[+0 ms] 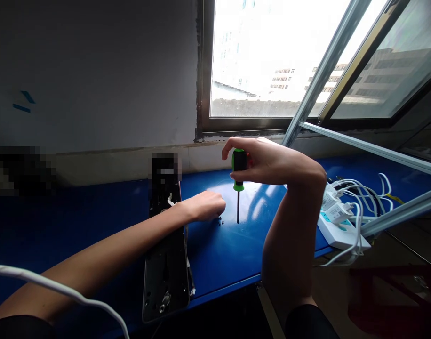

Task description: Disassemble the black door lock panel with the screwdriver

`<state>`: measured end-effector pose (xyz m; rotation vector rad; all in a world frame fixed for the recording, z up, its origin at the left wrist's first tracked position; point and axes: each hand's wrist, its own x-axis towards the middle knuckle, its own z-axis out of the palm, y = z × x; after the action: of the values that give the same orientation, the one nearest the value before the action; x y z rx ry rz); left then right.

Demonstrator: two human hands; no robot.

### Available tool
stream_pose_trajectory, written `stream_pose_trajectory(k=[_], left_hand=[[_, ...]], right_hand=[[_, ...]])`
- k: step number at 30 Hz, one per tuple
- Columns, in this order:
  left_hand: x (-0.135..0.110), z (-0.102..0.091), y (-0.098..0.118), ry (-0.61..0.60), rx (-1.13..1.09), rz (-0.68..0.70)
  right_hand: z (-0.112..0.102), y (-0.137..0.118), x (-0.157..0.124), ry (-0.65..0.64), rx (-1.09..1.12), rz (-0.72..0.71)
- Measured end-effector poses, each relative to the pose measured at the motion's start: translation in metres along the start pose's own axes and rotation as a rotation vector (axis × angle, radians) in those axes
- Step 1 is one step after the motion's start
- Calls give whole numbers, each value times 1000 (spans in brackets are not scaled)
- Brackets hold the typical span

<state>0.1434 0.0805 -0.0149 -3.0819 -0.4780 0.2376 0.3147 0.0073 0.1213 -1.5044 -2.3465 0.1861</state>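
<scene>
My right hand [267,161] is wrapped round the green and black handle of a screwdriver [238,202], whose dark shaft points straight down over the blue tabletop [208,268]. To the left, my left hand [210,205] is closed with its fingertips low at the table, right by a few tiny dark screws [220,221]. Whatever its fingers may pinch is hidden. Beneath my left forearm lies a long black metal panel [166,273] with holes, a metal cylinder near its front end and a white connector further back.
At the right, a white power strip [340,233] with plugged-in chargers and tangled white cables sits by the table edge. A metal frame [371,148] slants in front of the window. A white cable [60,287] crosses the lower left. The wall [123,84] rises behind the table.
</scene>
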Motion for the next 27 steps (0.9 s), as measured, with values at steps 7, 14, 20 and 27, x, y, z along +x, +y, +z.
stream_pose_trajectory(k=[7, 14, 20, 27], left_hand=[[-25, -15, -2, 155, -12, -62], [-103, -20, -13, 643, -173, -136], [-155, 12, -16, 850, -298, -305], [-164, 47, -3, 840, -307, -405]], right_hand=[[0, -4, 2, -26, 28, -44], [14, -21, 23, 44, 20, -145], [62, -40, 38, 206, -42, -100], [127, -59, 4, 233, -114, 298]])
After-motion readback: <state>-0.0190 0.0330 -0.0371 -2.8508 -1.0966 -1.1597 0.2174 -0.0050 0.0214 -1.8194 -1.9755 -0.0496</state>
